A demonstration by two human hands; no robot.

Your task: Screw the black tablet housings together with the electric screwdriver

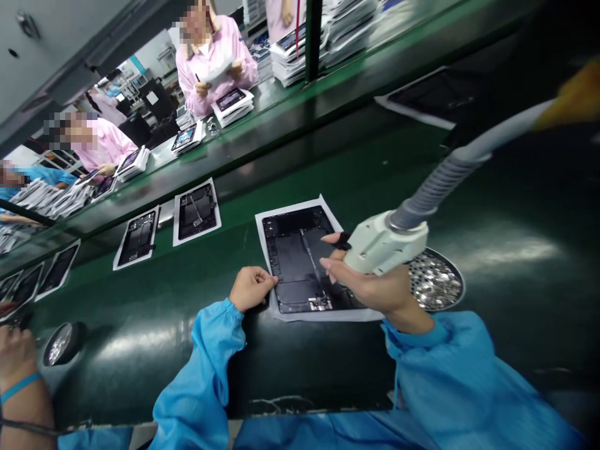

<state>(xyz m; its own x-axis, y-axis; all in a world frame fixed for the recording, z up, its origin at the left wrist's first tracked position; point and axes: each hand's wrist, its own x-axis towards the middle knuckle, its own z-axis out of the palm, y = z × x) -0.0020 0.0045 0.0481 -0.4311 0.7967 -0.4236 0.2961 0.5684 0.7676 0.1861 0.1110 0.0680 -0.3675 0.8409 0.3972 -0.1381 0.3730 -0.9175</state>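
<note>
Green bench (164,281); mid-frame, left hand (252,288) curled closed at dark panel (291,254), right hand (382,292) grip unclear behind pale housing (387,242); knocking it could scratch panel.

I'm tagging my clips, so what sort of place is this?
Probably an electronics assembly line, or perhaps a repair shop: tablet-like devices with their insides showing lie along a long green work surface, and people in pink work clothes are on its far side.
</note>
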